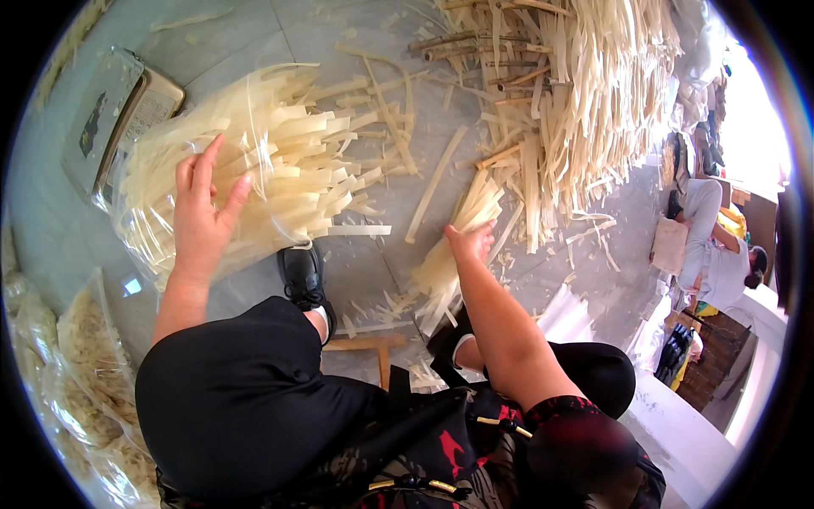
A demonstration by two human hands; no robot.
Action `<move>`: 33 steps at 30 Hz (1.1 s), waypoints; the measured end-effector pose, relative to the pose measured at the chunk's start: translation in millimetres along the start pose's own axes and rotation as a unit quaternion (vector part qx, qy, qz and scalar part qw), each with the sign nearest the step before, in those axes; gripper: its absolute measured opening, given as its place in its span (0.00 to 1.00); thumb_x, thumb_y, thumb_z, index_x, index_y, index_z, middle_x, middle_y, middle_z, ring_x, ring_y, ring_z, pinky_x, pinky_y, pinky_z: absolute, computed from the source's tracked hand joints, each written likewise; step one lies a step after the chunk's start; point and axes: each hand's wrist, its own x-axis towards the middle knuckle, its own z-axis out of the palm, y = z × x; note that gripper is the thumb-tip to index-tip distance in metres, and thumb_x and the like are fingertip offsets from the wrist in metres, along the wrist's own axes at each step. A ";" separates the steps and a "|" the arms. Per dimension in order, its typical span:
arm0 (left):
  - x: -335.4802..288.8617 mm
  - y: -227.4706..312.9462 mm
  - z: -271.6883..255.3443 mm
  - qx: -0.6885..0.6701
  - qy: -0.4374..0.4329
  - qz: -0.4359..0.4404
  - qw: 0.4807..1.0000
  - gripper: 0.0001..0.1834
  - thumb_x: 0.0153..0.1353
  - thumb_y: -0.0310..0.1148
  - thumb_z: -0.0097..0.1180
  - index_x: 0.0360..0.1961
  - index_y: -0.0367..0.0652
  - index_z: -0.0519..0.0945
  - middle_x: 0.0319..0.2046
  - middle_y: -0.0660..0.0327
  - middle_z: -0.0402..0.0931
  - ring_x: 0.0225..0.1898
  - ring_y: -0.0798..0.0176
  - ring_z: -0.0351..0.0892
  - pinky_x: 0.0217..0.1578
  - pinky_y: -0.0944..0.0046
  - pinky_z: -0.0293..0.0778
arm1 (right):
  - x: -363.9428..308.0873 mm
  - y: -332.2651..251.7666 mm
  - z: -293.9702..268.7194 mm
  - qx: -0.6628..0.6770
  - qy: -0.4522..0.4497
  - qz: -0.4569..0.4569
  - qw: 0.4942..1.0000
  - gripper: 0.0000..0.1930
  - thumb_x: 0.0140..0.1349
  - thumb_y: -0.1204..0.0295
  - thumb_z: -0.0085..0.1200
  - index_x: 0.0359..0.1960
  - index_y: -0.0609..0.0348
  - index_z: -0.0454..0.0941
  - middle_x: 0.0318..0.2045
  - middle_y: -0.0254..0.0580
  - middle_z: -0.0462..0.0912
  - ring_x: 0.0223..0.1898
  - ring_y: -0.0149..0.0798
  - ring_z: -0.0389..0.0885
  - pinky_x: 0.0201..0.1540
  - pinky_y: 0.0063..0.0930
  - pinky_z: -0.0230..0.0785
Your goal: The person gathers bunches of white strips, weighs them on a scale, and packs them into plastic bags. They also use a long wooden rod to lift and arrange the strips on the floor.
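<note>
Clamped round the middle of a bundle of flat, pale dried strips (435, 276), the right hand (472, 242) has its fingers closed together; the left hand (203, 204) has its fingers extended and its thumb apart, gripping nothing, over the clear plastic bag (140, 229); whether its palm presses on the film cannot be told from above. That bag lies on the tiled floor (360, 276) to the left of the right hand, well apart from it, with the left hand much the nearer; its strips (297, 144) run roughly left to right, their loose ends fanning out rightward, toward the held bundle. As for the bundle, it is between the bag and the big heap of strips (602, 102), just beside the heap's lower edge; its long axis runs aslant, the upper end pointing away from the person and rightward to the wooden sticks (521, 55), the lower end pointing back and leftward to the feet; a black shoe (303, 276) stands just beside the bag's near edge.
</note>
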 end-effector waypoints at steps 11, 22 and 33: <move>-13.0 9.1 22.3 0.084 -0.051 0.016 0.995 0.21 0.57 0.48 0.62 0.36 0.46 0.67 0.29 0.62 0.69 0.23 0.59 0.70 0.25 0.61 0.70 | -28.2 26.8 1.5 0.118 -0.001 -0.124 0.985 0.57 0.41 0.67 0.66 0.72 0.41 0.39 0.59 0.57 0.67 0.57 0.56 0.71 0.58 0.44 0.66; -12.3 5.4 25.1 -0.007 -0.054 -0.022 0.998 0.08 0.59 0.32 0.56 0.37 0.44 0.72 0.34 0.61 0.77 0.29 0.62 0.80 0.29 0.64 0.73 | -113.3 -80.1 -89.3 0.228 -0.092 -0.523 0.816 0.47 0.45 0.75 0.60 0.69 0.53 0.49 0.51 0.51 0.76 0.51 0.46 0.78 0.53 0.37 0.71; -5.7 -26.7 28.0 -0.401 -0.197 -0.223 0.867 0.17 0.58 0.37 0.57 0.43 0.35 0.74 0.33 0.59 0.81 0.32 0.61 0.81 0.35 0.63 0.74 | -177.2 -163.5 -96.0 -0.049 -0.074 -0.716 0.692 0.49 0.42 0.76 0.56 0.71 0.44 0.48 0.45 0.52 0.73 0.44 0.58 0.76 0.45 0.47 0.72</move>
